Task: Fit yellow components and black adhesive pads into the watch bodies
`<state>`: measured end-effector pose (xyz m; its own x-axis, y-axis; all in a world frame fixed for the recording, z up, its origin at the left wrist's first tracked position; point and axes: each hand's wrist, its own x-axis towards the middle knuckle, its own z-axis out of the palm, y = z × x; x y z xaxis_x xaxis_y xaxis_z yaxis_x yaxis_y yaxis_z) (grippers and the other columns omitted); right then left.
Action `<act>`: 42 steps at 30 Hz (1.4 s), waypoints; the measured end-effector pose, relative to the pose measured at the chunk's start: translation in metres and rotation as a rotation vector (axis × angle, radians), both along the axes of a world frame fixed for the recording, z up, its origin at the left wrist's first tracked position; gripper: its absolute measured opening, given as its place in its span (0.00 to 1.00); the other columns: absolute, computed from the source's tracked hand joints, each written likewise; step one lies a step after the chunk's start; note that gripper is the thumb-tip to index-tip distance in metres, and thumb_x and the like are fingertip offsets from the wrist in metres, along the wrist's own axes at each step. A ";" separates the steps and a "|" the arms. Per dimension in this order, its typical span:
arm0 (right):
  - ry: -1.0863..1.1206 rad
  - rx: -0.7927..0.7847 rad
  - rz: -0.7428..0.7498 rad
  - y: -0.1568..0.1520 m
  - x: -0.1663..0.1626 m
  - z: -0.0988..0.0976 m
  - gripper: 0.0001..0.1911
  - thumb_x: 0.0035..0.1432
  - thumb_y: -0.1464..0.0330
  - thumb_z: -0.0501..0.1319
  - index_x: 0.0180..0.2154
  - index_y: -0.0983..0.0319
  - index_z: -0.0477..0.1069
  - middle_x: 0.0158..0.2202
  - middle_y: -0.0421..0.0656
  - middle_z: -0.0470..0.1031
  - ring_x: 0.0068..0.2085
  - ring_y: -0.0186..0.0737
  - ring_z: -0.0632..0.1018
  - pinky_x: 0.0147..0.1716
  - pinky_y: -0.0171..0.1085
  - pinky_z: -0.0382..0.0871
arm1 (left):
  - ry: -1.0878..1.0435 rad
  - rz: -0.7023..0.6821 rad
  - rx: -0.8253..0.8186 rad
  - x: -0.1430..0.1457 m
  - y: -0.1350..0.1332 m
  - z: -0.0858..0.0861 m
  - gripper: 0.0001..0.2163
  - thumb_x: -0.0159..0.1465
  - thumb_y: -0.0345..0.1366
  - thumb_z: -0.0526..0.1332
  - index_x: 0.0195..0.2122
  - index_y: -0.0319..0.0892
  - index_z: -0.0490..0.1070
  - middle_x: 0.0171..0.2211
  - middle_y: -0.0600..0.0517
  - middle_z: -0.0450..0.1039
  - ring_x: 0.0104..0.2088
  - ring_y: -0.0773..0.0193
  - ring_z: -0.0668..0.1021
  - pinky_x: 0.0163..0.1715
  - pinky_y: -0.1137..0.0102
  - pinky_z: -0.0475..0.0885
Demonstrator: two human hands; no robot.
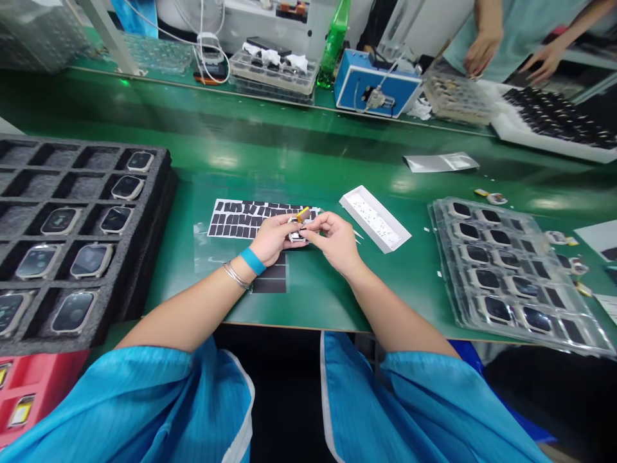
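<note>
My left hand point(270, 239) is closed around a small silver smartwatch case point(297, 236), held just above the bench. A yellow-and-dark part point(303, 215) sticks up from the case. The thumb and fingers of my right hand point(336, 239) are pinched together at the case's right side; whatever is between them is too small to make out. Under and behind my hands lies a white sheet with rows of black stickers point(236, 226). Thin pale pointed tips point(357, 235) show beside my right hand, and I cannot tell whether it holds them.
A white box of tiny pieces point(375, 218) lies to the right. A black foam tray point(161, 186) with watches stands left, clear plastic trays point(518, 270) with watches right. A blue box point(376, 83) and green bottle point(334, 48) stand behind. Another person's hands point(483, 51) are across the bench.
</note>
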<state>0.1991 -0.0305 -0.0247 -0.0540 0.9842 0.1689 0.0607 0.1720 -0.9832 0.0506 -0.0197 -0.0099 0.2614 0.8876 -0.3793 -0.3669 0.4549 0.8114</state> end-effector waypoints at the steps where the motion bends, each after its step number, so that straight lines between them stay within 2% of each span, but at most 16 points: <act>1: 0.005 0.002 0.000 0.000 0.000 0.000 0.21 0.43 0.57 0.75 0.28 0.60 0.67 0.29 0.38 0.76 0.33 0.37 0.78 0.38 0.38 0.73 | -0.002 0.002 -0.001 0.000 0.000 0.000 0.09 0.55 0.27 0.64 0.37 0.37 0.78 0.28 0.52 0.77 0.29 0.69 0.78 0.31 0.71 0.79; 7: 0.019 0.000 0.020 -0.002 -0.001 0.001 0.17 0.44 0.62 0.73 0.28 0.59 0.67 0.29 0.37 0.76 0.34 0.38 0.79 0.37 0.38 0.73 | -0.010 0.003 -0.007 0.000 0.000 0.001 0.08 0.56 0.25 0.63 0.37 0.36 0.78 0.26 0.52 0.76 0.26 0.70 0.78 0.29 0.71 0.79; 17: -0.229 0.195 -0.078 -0.008 -0.005 0.003 0.07 0.52 0.70 0.66 0.28 0.59 0.67 0.32 0.39 0.78 0.36 0.39 0.79 0.40 0.40 0.72 | -0.025 0.004 0.004 -0.001 0.000 -0.002 0.07 0.54 0.25 0.63 0.34 0.37 0.77 0.25 0.53 0.75 0.25 0.70 0.77 0.30 0.71 0.79; 24: -0.454 0.422 -0.088 -0.012 -0.004 0.002 0.07 0.56 0.75 0.63 0.30 0.58 0.71 0.31 0.38 0.77 0.36 0.40 0.78 0.40 0.40 0.72 | -0.030 0.003 0.018 -0.002 0.000 -0.002 0.09 0.53 0.25 0.63 0.36 0.37 0.77 0.25 0.53 0.75 0.25 0.70 0.77 0.30 0.70 0.79; 29: -0.624 0.600 -0.104 -0.012 -0.003 0.002 0.06 0.59 0.74 0.63 0.33 0.57 0.72 0.35 0.42 0.75 0.41 0.44 0.73 0.43 0.44 0.70 | -0.013 0.006 0.035 -0.003 0.000 -0.001 0.10 0.53 0.25 0.63 0.36 0.36 0.77 0.28 0.52 0.77 0.26 0.70 0.77 0.28 0.71 0.78; 31: -0.624 0.595 -0.148 -0.010 -0.001 0.002 0.05 0.56 0.73 0.66 0.35 0.58 0.72 0.39 0.44 0.72 0.44 0.46 0.72 0.45 0.46 0.70 | -0.008 -0.012 0.043 -0.003 0.001 -0.002 0.10 0.53 0.25 0.63 0.37 0.36 0.77 0.30 0.51 0.78 0.27 0.69 0.78 0.28 0.71 0.78; 33: -0.565 0.530 -0.184 -0.006 0.004 0.001 0.12 0.51 0.70 0.70 0.38 0.59 0.71 0.42 0.45 0.69 0.46 0.46 0.72 0.47 0.46 0.70 | 0.001 -0.038 0.043 -0.004 0.001 -0.002 0.11 0.53 0.26 0.64 0.38 0.37 0.77 0.32 0.49 0.79 0.28 0.68 0.79 0.28 0.71 0.78; 36: -0.382 0.336 -0.105 0.001 0.010 -0.001 0.21 0.50 0.65 0.71 0.45 0.57 0.70 0.46 0.44 0.69 0.46 0.44 0.73 0.47 0.44 0.71 | 0.001 -0.084 0.051 -0.004 0.000 -0.002 0.11 0.53 0.27 0.65 0.38 0.37 0.78 0.31 0.49 0.79 0.28 0.66 0.80 0.27 0.71 0.79; 39: -0.260 0.185 -0.006 0.005 0.014 -0.001 0.14 0.57 0.61 0.66 0.44 0.57 0.72 0.45 0.43 0.73 0.44 0.42 0.76 0.47 0.43 0.71 | -0.012 -0.132 0.053 -0.004 -0.001 -0.003 0.10 0.53 0.27 0.65 0.38 0.38 0.77 0.29 0.50 0.78 0.28 0.64 0.81 0.28 0.70 0.79; 42: -0.282 0.213 -0.049 0.003 0.012 0.003 0.07 0.59 0.62 0.64 0.35 0.58 0.74 0.38 0.41 0.76 0.39 0.40 0.77 0.45 0.42 0.72 | -0.022 -0.151 0.035 -0.006 -0.001 -0.003 0.10 0.55 0.27 0.64 0.38 0.37 0.77 0.31 0.49 0.78 0.29 0.63 0.82 0.30 0.69 0.79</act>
<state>0.2110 -0.0271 -0.0220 -0.0811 0.9311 0.3556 0.3378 0.3613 -0.8691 0.0447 -0.0206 -0.0129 0.4014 0.8497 -0.3418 -0.3144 0.4784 0.8200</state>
